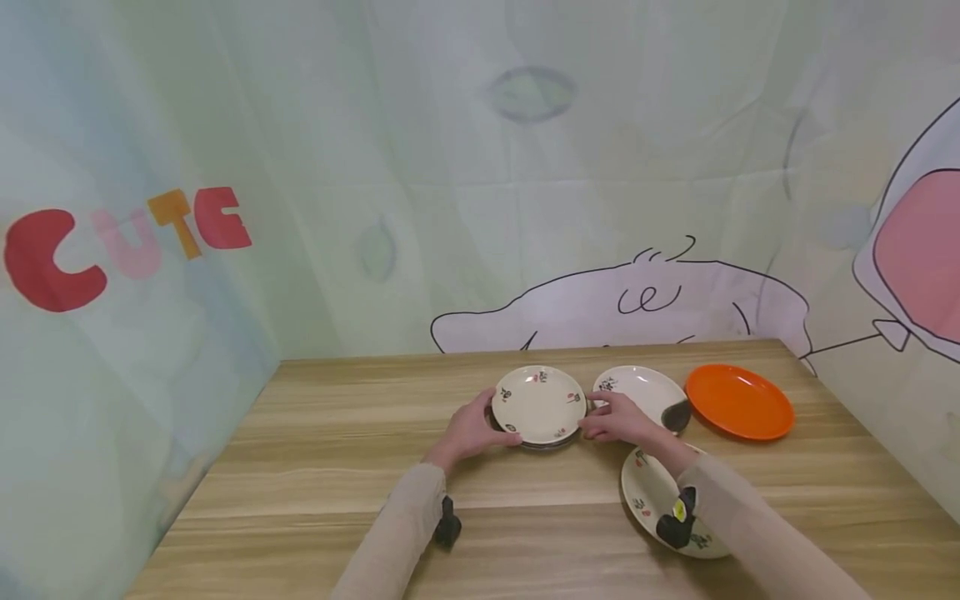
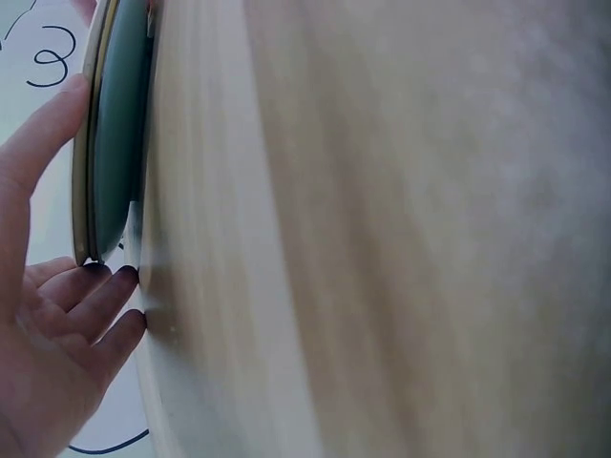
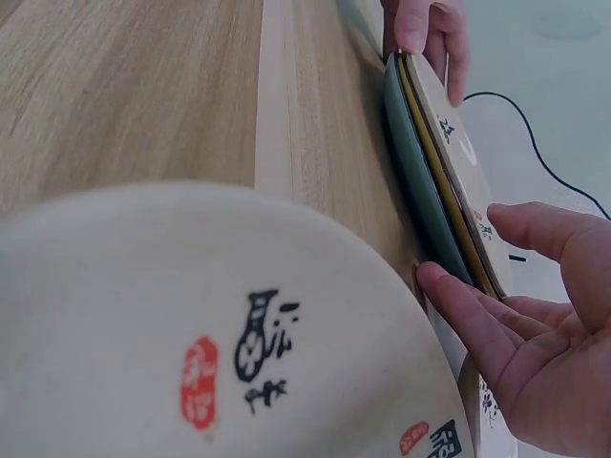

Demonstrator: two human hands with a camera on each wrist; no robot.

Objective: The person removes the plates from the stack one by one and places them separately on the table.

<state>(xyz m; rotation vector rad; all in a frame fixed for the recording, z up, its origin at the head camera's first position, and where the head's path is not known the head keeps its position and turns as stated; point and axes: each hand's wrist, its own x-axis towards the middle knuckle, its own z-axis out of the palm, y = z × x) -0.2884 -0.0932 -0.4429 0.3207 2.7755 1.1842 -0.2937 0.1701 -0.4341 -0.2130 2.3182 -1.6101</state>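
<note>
A round cream plate (image 1: 536,408) with small printed motifs tops a stack near the back of the table. Beneath it, the right wrist view shows a yellow-edged plate (image 3: 426,122) and a teal plate (image 3: 406,153) at the bottom. My left hand (image 1: 474,432) holds the stack's left side, thumb along the near rim and fingers round the edge. On the opposite side my right hand (image 1: 618,417) grips the rim, its thumb over the top plate and its fingers low against the edge. The stack's underside is hidden.
Just behind my right hand lies a white plate (image 1: 637,386) with a dark patch. An orange plate (image 1: 738,402) is at the back right. Another printed cream plate (image 1: 651,492) sits partly under my right forearm. A printed curtain (image 1: 360,208) hangs behind the wooden table (image 1: 330,500).
</note>
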